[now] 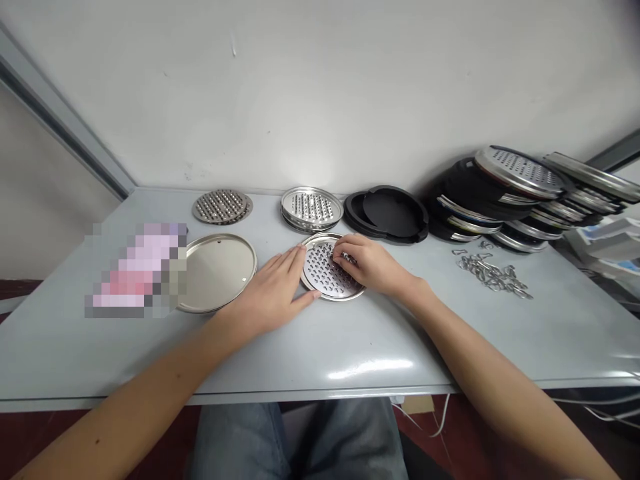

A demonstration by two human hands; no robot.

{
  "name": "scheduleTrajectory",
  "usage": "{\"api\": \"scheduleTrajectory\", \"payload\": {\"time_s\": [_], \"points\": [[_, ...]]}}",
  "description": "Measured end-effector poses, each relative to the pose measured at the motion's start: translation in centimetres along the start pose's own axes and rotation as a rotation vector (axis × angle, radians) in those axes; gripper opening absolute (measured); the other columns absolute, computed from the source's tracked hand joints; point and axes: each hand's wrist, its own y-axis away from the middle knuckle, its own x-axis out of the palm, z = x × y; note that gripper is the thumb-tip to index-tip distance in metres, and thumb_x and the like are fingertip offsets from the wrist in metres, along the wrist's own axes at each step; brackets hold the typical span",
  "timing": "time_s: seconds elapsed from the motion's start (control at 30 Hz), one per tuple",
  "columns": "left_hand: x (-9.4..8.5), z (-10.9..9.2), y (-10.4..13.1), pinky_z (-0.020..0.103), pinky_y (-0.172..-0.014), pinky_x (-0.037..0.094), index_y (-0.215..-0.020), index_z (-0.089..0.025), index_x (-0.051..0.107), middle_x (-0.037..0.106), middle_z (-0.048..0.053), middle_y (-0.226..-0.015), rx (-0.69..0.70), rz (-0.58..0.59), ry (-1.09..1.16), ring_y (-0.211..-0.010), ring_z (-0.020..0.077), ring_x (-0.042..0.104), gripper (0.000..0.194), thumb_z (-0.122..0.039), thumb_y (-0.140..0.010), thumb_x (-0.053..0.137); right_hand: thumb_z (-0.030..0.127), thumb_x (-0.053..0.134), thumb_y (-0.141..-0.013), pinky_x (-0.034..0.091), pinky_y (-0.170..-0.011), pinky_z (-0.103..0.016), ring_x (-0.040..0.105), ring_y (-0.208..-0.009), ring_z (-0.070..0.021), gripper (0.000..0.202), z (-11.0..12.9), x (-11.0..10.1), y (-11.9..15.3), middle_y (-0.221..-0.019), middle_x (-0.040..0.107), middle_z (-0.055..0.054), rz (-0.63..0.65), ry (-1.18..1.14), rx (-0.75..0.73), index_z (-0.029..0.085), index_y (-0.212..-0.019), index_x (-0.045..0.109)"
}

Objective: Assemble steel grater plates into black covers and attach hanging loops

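A round metal grater disc (pixel 325 270) lies in a shallow silver rim on the grey table, in front of me. My left hand (pixel 280 287) rests at its left edge, palm down, with the fingers stretched out and the thumb on the near rim. On the right part of the disc is my right hand (pixel 363 263), its fingers curled and pressed together over the holes; whatever they may hold is hidden. A plain round metal lid (pixel 215 273) lies to the left, partly behind my left forearm.
Grater discs (pixel 220 207), stacked rimmed graters (pixel 311 208) and black round trays (pixel 395 212) line the wall side. Tall stacks of black-and-silver pieces (pixel 470 193) stand right, behind metal clips (pixel 493 273). A pixelated pink item (pixel 135 267) lies left.
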Motion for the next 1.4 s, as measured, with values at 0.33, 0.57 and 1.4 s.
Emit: {"api": "scheduleTrajectory", "payload": {"time_s": [0.33, 0.57, 1.4], "points": [[0.48, 0.18, -0.03, 0.043, -0.117, 0.025, -0.147, -0.008, 0.030, 0.027, 0.016, -0.156, 0.008, 0.014, -0.035, -0.144, 0.0269, 0.024, 0.069, -0.050, -0.094, 0.043, 0.015, 0.046, -0.092, 0.046, -0.079, -0.033, 0.058, -0.091, -0.0223, 0.017, -0.02, -0.12, -0.12, -0.096, 0.065, -0.010, 0.017, 0.082, 0.039, 0.017, -0.087, 0.062], [0.66, 0.51, -0.12, 0.044, -0.116, 0.026, -0.144, -0.009, 0.036, 0.029, 0.016, -0.155, 0.026, -0.009, -0.016, -0.143, 0.0278, 0.027, 0.067, -0.052, -0.093, 0.043, 0.016, 0.043, -0.093, 0.044, -0.078, -0.033, 0.056, -0.088, -0.0218, 0.019, -0.15, -0.25, -0.24, -0.094, 0.064, -0.010, 0.036, 0.121, 0.018, 0.017, -0.087, 0.061], [0.51, 0.33, -0.04, 0.044, -0.116, 0.026, -0.145, -0.009, 0.033, 0.030, 0.016, -0.154, 0.024, -0.014, -0.026, -0.143, 0.0279, 0.028, 0.066, -0.049, -0.094, 0.044, 0.016, 0.043, -0.094, 0.044, -0.077, -0.035, 0.056, -0.086, -0.0226, 0.017, 0.48, -0.54, -0.26, -0.095, 0.062, -0.012, 0.052, 0.177, -0.001, 0.016, -0.089, 0.059]]}}
